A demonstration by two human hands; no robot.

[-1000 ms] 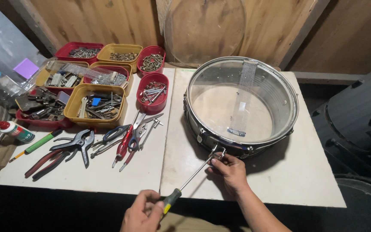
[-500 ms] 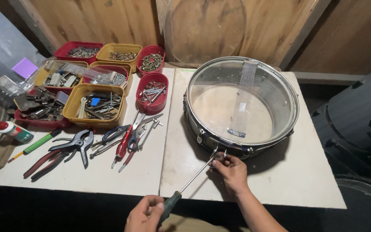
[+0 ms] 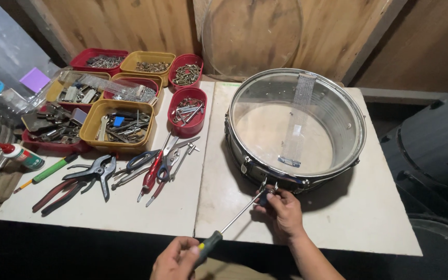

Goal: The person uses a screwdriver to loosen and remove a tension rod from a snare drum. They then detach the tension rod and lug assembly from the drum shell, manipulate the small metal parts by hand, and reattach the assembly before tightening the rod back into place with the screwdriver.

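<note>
Here, at the far left, a small white glue bottle (image 3: 21, 154) with a red cap and a green band lies on its side at the table (image 3: 182, 212) edge. Above it a clear plastic bag carries a square purple label (image 3: 36, 79). Red and yellow trays (image 3: 117, 124) of screws and bits sit behind pliers and clamps (image 3: 92, 173).

The left hand (image 3: 175, 259) is clenched around the black-and-yellow handle of a long screwdriver (image 3: 232, 220). Its thin steel shaft looks stiff and best steered from the handle. The right hand (image 3: 283, 210) pinches the tip where it meets a fitting on the near rim of the drum (image 3: 296, 127). The drum sits on the table's right half; its metal shell looks rigid and fairly heavy, its clear skin delicate, so hold the rim.
</note>
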